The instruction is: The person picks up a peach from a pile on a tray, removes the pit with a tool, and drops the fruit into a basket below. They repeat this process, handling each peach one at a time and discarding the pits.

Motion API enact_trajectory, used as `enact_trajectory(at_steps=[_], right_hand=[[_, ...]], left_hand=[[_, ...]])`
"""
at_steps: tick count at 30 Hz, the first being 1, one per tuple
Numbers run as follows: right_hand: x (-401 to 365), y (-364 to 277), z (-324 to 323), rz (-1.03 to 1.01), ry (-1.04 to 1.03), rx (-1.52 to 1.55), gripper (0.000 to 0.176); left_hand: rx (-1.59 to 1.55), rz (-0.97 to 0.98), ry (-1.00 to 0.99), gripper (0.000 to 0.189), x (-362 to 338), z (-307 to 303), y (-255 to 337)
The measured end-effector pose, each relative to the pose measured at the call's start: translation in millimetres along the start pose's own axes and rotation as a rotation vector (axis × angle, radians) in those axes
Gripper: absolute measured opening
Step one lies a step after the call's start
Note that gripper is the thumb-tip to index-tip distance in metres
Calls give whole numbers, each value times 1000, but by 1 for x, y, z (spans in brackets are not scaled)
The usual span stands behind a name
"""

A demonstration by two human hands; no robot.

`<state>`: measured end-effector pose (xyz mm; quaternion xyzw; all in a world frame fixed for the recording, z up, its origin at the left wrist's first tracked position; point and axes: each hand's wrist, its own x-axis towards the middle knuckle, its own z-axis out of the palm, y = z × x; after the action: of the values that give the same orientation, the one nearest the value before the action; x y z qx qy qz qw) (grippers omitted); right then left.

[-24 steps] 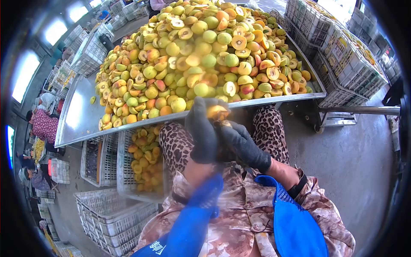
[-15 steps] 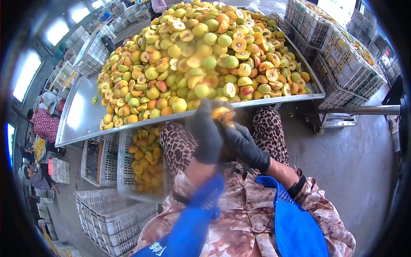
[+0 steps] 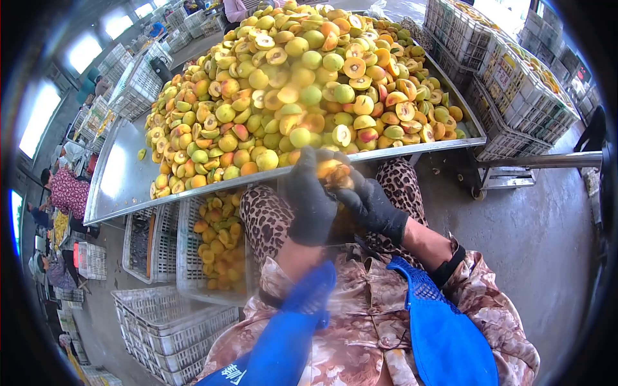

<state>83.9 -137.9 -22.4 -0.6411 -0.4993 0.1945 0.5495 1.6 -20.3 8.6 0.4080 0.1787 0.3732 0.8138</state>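
Our dark-gloved left hand [image 3: 311, 201] and dark-gloved right hand [image 3: 375, 207] are both closed around one round orange-yellow peach [image 3: 333, 172], near the edge of the shiny steel table [image 3: 119, 175].

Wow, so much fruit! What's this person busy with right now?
A seated person in dark gloves grips one yellow fruit between the left hand and the right hand, just above the lap. Ahead, a metal table carries a big pile of whole and halved fruit. Under its edge, a white crate holds more fruit pieces.
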Motion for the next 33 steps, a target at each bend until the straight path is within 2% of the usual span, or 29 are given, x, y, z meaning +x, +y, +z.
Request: enact_trajectory(at_steps=[2,4,6,9,12,14,15,17,18,19,20,21,22,23,25,27,28,31,33], right_hand=[[1,6,1,-20,0,43,41],[-8,-14,9,-73,32,38,40],[-14,-13,13,-45,115,63,37],[-17,-13,14,-55,187,-4,38],[-14,-17,9,-57,37,-41,20],[-9,-21,10,-50,8,-38,18],[-8,-22,12,21,30,61,19],[-5,-22,15,225,103,346,21],[-5,-22,15,361,143,531,23],[-4,-19,14,380,128,629,24],[-3,-16,13,398,112,728,26],[-5,-17,12,382,99,694,27],[-7,-19,10,365,87,661,28],[-10,-28,7,311,77,496,29],[-11,-33,-2,230,17,175,31],[-12,-32,-7,184,-75,-125,33],[-12,-33,-9,203,-108,-159,36],[-13,-42,-11,184,-126,-196,37],[-10,-49,-11,163,-139,-271,38]], left_hand=[[2,-8,-18,43,4,-7,-6],[-35,-35,-22,43,8,-3,-4],[-113,-90,-7,44,2,8,4],[-122,-37,12,43,5,3,4],[-71,-42,20,43,2,-1,4],[-53,-6,-112,44,2,-16,0],[-39,12,-181,45,2,-19,1],[165,200,-240,43,-2,-11,2],[175,202,-242,42,-6,-5,8],[185,204,-243,41,-10,1,14],[108,113,-218,42,-16,5,23],[30,22,-192,42,-19,6,28],[87,84,-182,44,-15,1,22],[145,147,-171,46,-8,-7,11],[168,142,-134,50,-1,-13,10],[107,-8,-82,55,-2,-21,19],[92,-10,-60,60,-1,-23,17],[118,-34,-59,58,-2,-21,21],[398,-64,-104,65,8,-38,13]])
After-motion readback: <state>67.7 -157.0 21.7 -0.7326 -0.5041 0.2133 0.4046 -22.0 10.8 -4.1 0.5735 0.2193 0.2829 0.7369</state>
